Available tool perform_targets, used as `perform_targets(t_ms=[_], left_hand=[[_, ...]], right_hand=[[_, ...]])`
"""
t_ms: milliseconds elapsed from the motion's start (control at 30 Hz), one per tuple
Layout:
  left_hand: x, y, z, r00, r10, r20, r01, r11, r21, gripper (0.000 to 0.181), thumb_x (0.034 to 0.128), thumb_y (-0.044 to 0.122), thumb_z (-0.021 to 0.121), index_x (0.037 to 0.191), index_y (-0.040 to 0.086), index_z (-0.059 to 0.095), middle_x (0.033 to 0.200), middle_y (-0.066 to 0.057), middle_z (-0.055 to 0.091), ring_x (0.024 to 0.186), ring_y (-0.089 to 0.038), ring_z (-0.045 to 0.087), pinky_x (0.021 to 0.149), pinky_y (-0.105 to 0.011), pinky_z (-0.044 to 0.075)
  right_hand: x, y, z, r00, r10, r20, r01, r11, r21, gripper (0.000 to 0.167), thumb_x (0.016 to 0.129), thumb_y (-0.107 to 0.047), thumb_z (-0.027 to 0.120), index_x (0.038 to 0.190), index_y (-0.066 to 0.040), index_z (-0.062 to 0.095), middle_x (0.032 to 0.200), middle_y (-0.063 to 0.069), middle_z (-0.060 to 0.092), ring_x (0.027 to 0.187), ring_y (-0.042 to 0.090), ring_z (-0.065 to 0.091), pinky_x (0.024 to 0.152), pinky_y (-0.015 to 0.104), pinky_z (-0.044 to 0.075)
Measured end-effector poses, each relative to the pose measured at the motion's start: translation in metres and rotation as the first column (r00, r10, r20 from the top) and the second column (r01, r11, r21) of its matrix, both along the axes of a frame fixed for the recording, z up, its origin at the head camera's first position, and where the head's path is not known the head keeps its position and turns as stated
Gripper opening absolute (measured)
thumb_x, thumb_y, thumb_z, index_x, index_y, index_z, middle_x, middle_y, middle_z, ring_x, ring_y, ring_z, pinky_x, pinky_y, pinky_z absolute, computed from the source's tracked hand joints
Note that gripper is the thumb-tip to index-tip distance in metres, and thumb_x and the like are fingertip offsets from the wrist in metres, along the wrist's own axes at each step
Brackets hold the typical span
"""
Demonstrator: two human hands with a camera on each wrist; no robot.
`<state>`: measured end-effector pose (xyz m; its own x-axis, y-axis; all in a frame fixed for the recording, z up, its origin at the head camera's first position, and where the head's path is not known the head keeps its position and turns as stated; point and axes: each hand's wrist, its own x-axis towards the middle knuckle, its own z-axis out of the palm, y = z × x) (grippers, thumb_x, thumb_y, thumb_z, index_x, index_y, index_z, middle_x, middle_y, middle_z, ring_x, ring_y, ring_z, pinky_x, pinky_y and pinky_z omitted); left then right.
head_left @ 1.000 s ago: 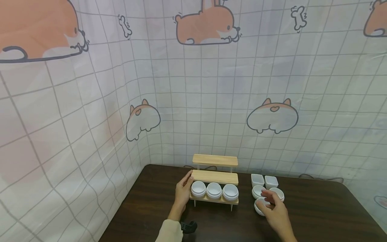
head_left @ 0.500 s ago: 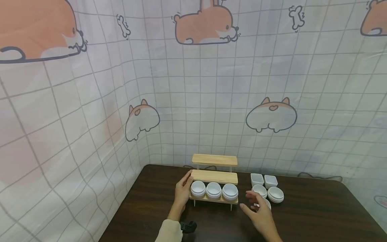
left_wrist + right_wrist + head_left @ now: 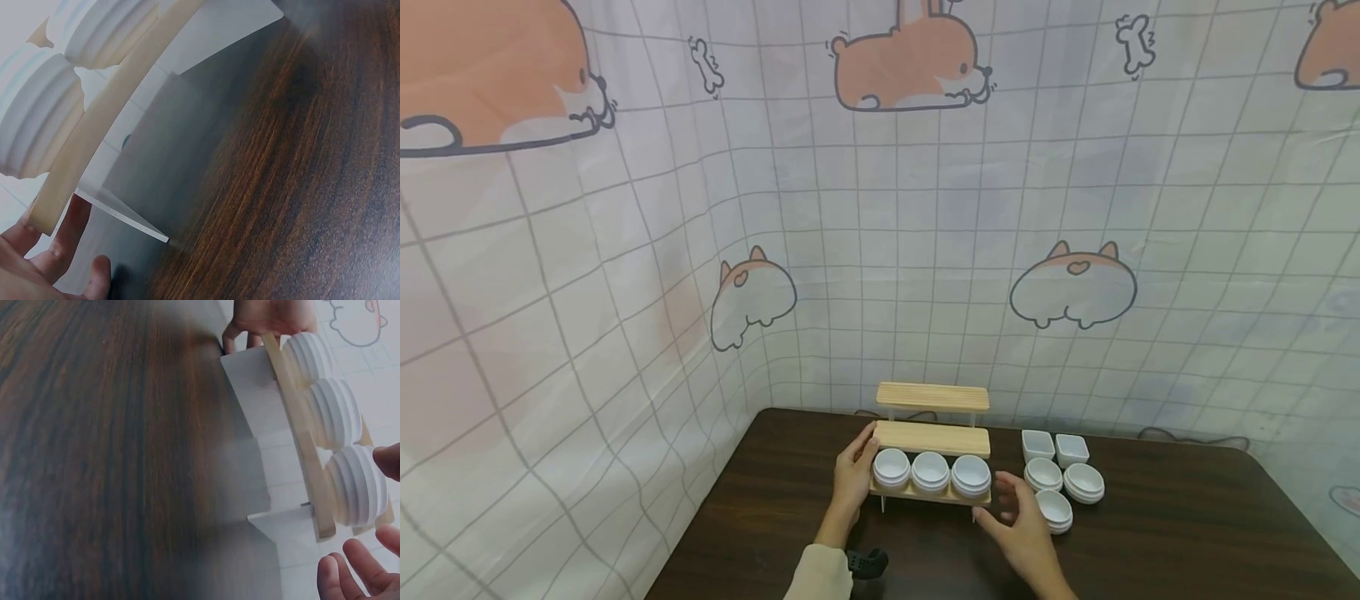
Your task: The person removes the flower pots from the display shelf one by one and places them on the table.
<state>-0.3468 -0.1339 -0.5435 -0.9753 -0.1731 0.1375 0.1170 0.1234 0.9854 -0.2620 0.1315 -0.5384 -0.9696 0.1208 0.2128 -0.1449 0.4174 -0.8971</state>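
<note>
A three-tier rack (image 3: 931, 437) of pale wooden boards stands on the dark table. Three stacks of ribbed white bowls (image 3: 930, 471) fill its lowest tier. My left hand (image 3: 852, 479) grips the rack's left end; in the left wrist view its fingers (image 3: 65, 234) reach behind the lowest board's end and the thumb is apart. Off the rack's right end, my right hand (image 3: 1022, 521) has its fingers spread loosely and holds nothing. The right wrist view puts its thumb by the nearest bowl stack (image 3: 356, 484), where I cannot tell whether they touch.
To the right of my right hand stand round white bowls: a front stack (image 3: 1054, 510), a left one (image 3: 1043, 475) and a right one (image 3: 1084, 483). Two square white cups (image 3: 1037, 446) are behind them. A patterned curtain (image 3: 925, 333) closes off the table's back. A black object (image 3: 868, 564) is by my left wrist.
My right hand has moved left, from over the round bowls on the right to beside the rack's right end. The front bowl stack is uncovered now. My left hand has kept its place.
</note>
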Motion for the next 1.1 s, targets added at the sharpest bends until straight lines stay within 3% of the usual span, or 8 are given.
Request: perform_targets(t_ms=[167,400,567,633,733,833,967,1100], left_hand=[[-0.002,0.000,0.001,1.000,0.003,-0.011,-0.003,1.000,-0.012,0.042,0.1051,0.041,0.056,0.145,0.030,0.059,0.152,-0.001,0.056,0.123,-0.023,0.058,0.103,-0.047,0.046],[-0.003,0.001,0.003,1.000,0.015,-0.020,-0.015,1.000,-0.004,0.041,0.1057,0.035,0.056,0.146,0.025,0.059,0.152,-0.004,0.056,0.112,-0.021,0.056,0.092,-0.036,0.044],[-0.003,0.002,0.004,0.999,0.037,-0.009,-0.037,0.999,-0.014,0.040,0.1070,0.028,0.055,0.146,0.018,0.059,0.152,-0.008,0.056,0.117,-0.024,0.055,0.095,-0.038,0.043],[0.000,0.003,0.007,0.999,0.039,-0.001,-0.039,0.999,-0.011,0.040,0.1069,0.029,0.055,0.146,0.019,0.059,0.152,-0.008,0.056,0.120,-0.025,0.056,0.097,-0.041,0.044],[0.013,0.004,0.020,1.000,0.024,-0.014,-0.024,1.000,-0.017,0.041,0.1070,0.028,0.055,0.146,0.017,0.059,0.152,-0.011,0.055,0.121,-0.029,0.057,0.100,-0.046,0.046],[0.015,0.005,0.023,1.000,0.018,-0.009,-0.018,1.000,-0.004,0.041,0.1075,0.025,0.054,0.146,0.014,0.058,0.153,-0.014,0.054,0.125,-0.032,0.057,0.104,-0.053,0.045],[0.003,0.003,0.005,1.000,0.026,-0.010,-0.026,1.000,-0.005,0.041,0.1067,0.032,0.055,0.146,0.021,0.059,0.153,-0.008,0.055,0.126,-0.028,0.057,0.105,-0.052,0.045],[0.000,0.001,0.000,1.000,0.016,-0.014,-0.016,1.000,-0.008,0.042,0.1055,0.038,0.056,0.146,0.025,0.059,0.153,-0.005,0.055,0.127,-0.026,0.057,0.105,-0.051,0.045]], right_hand=[[-0.006,-0.004,0.003,1.000,-0.012,-0.008,0.011,1.000,-0.013,0.066,0.085,-0.017,0.084,0.141,-0.002,0.051,0.133,0.021,0.061,0.115,0.031,0.057,0.086,0.029,0.049],[-0.017,-0.006,0.006,1.000,-0.007,-0.009,0.007,1.000,0.012,0.066,0.086,-0.018,0.083,0.142,-0.002,0.051,0.136,0.022,0.059,0.121,0.035,0.058,0.088,0.034,0.050],[-0.022,-0.008,0.007,1.000,-0.009,-0.011,0.009,1.000,0.029,0.066,0.086,-0.018,0.083,0.141,-0.001,0.052,0.135,0.021,0.060,0.121,0.033,0.058,0.087,0.032,0.049],[-0.024,-0.008,0.007,1.000,-0.007,-0.016,0.008,1.000,0.029,0.066,0.085,-0.018,0.083,0.141,-0.001,0.052,0.134,0.021,0.060,0.120,0.033,0.058,0.086,0.032,0.049],[-0.026,-0.009,0.006,1.000,-0.003,-0.026,0.004,1.000,0.028,0.065,0.085,-0.019,0.084,0.139,-0.002,0.053,0.131,0.019,0.060,0.116,0.029,0.059,0.086,0.032,0.049],[-0.026,-0.011,0.006,0.999,-0.004,-0.036,0.005,0.999,0.035,0.064,0.084,-0.020,0.085,0.138,-0.003,0.055,0.129,0.018,0.060,0.111,0.026,0.059,0.084,0.032,0.049],[-0.027,-0.013,0.008,0.999,-0.011,-0.035,0.013,0.999,0.049,0.064,0.084,-0.022,0.086,0.137,-0.003,0.056,0.127,0.018,0.060,0.109,0.026,0.060,0.083,0.032,0.050],[-0.029,-0.015,0.008,1.000,-0.011,-0.028,0.013,0.998,0.054,0.064,0.084,-0.024,0.086,0.137,-0.002,0.056,0.126,0.018,0.060,0.107,0.026,0.062,0.083,0.032,0.050]])
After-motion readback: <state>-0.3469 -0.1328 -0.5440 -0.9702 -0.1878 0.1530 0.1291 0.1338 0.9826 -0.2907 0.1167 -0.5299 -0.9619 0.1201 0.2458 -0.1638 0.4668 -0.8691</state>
